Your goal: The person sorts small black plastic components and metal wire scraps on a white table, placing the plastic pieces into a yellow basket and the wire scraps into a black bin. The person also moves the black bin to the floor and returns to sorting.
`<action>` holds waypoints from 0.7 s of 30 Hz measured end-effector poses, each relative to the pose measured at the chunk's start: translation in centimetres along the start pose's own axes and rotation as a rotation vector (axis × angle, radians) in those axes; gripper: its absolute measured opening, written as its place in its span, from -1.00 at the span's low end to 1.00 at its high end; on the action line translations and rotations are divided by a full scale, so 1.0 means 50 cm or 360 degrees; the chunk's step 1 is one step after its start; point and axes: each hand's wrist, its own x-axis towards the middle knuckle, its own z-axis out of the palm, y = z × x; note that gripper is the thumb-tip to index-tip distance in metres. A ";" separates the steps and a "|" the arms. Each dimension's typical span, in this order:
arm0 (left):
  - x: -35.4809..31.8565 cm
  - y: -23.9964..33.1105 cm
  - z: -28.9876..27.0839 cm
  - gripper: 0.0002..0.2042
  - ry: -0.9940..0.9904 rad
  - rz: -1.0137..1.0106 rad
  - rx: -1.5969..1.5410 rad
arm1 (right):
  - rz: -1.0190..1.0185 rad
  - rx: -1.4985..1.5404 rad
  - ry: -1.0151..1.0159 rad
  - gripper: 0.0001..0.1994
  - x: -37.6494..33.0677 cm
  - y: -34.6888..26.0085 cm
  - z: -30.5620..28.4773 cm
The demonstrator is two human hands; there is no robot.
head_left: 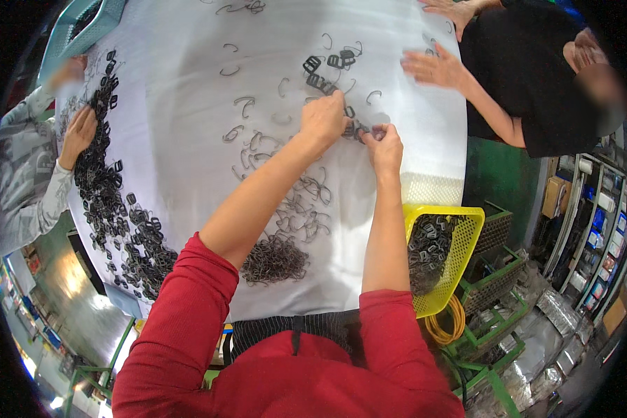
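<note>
On the white-covered table, my left hand [324, 120] is closed, its curled fingertips at a small cluster of black plastic slide buckles [319, 83]. My right hand [384, 148] is just to its right, thumb and finger pinched at a black buckle [359, 131] between the two hands. The fingers partly hide these pieces. Thin curved dark strips [261, 143] lie scattered left of my left forearm. Nearer to me they thicken into a dense heap [275, 261] between my forearms.
A yellow basket [475, 240] of black buckles stands at the table's right edge. A long pile of black buckles [108, 188] runs down the left side. People work at the left and upper right, one hand [80, 132] at the pile, another [435, 68] over the cloth. A light-blue basket [66, 42] sits far left.
</note>
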 end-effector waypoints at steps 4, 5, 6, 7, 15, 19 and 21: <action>-0.011 -0.034 -0.036 -0.75 -0.0276 0.0125 -0.0311 | -0.0409 -0.0193 0.0133 -0.72 -0.017 -0.019 -0.016; -0.013 -0.054 -0.056 -0.76 -0.0427 0.0164 -0.0649 | -0.0492 -0.0259 0.0089 -0.75 -0.017 -0.022 -0.023; -0.017 -0.073 -0.077 -0.77 -0.0579 0.0201 -0.0990 | -0.0462 -0.0293 0.0046 -0.76 -0.021 -0.023 -0.024; -0.028 -0.092 -0.102 -0.79 -0.0669 0.0152 -0.1328 | -0.0440 -0.0328 0.0002 -0.77 -0.023 -0.026 -0.025; -0.025 -0.108 -0.116 -0.76 -0.0329 -0.0247 -0.1430 | 0.0142 0.1074 -0.0493 -0.80 -0.094 0.042 -0.033; -0.032 -0.066 -0.035 -0.75 0.0191 0.0006 -0.0177 | 0.0336 0.2169 -0.0545 -0.75 -0.104 0.001 -0.060; -0.045 -0.030 -0.035 -0.78 0.0138 -0.0014 -0.0008 | 0.0250 0.1657 -0.0421 -0.71 -0.065 -0.009 -0.048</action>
